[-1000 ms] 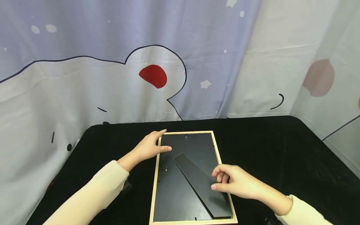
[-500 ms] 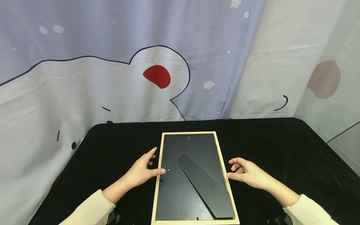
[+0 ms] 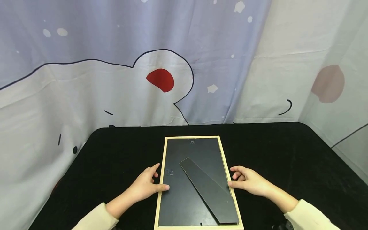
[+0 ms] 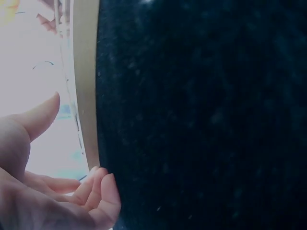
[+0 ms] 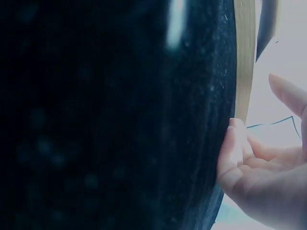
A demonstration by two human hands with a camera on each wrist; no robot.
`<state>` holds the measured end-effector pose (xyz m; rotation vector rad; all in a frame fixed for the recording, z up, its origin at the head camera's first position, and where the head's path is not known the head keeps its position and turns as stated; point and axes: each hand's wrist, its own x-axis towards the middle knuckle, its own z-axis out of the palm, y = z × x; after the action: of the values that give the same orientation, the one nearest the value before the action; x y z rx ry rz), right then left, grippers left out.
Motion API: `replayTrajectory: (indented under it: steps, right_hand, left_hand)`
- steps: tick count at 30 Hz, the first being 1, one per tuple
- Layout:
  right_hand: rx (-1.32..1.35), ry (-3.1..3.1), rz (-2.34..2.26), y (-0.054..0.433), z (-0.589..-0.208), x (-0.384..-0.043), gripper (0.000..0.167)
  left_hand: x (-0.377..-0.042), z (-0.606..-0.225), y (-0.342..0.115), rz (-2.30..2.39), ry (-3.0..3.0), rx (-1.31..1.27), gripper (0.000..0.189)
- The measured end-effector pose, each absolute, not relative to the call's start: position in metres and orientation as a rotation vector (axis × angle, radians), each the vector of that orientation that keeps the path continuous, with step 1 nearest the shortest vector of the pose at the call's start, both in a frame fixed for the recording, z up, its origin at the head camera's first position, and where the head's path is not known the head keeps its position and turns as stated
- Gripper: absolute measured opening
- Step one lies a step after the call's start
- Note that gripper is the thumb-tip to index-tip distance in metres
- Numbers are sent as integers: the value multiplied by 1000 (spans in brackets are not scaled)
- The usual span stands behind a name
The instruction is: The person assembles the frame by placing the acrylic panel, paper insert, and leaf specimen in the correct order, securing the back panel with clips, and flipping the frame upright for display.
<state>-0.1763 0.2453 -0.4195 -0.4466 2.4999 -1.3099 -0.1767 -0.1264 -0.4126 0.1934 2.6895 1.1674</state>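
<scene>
A picture frame (image 3: pixel 198 179) with a pale wooden rim (image 3: pixel 161 198) lies face down on the black cloth, its dark back showing. A tapered black stand (image 3: pixel 210 191) slants across that back. My left hand (image 3: pixel 142 185) is at the left rim, its thumb reaching over it; the left wrist view shows its fingertips (image 4: pixel 109 184) at the wooden edge, with the thumb raised apart. Opposite, my right hand (image 3: pixel 253 182) has its thumb tip at the right rim. Bent right fingertips (image 5: pixel 232 127) meet the wooden edge in the right wrist view. The frame's front is hidden.
Black cloth (image 3: pixel 276 153) covers the table around the frame. Behind the table hangs a pale curtain (image 3: pixel 212 64) with a cartoon print. More light fabric (image 3: pixel 342 111) hangs along the right side.
The left hand has come down from the frame's upper left corner along the left rim. The right hand has moved off the stand to the right rim. The frame stays in place.
</scene>
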Motion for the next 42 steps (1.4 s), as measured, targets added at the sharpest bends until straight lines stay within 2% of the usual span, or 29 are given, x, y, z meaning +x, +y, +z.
replayTrajectory:
  steps: [8, 15, 22, 42]
  right_hand:
    - [-477, 2569, -1189, 241, -423, -176, 71]
    - [-501, 2619, -1136, 237, -421, -176, 68]
    - [-488, 2651, -1135, 230, -421, -172, 66]
    - [-297, 2500, -1445, 225, -423, -164, 66]
  left_hand:
    - [-175, -415, -121, 1075, 2723, 195, 92]
    - [-173, -415, -119, 1010, 2738, 265, 70]
    - [-172, -417, -118, 1068, 2727, 285, 63]
    - [-162, -420, -115, 1372, 2586, 229, 74]
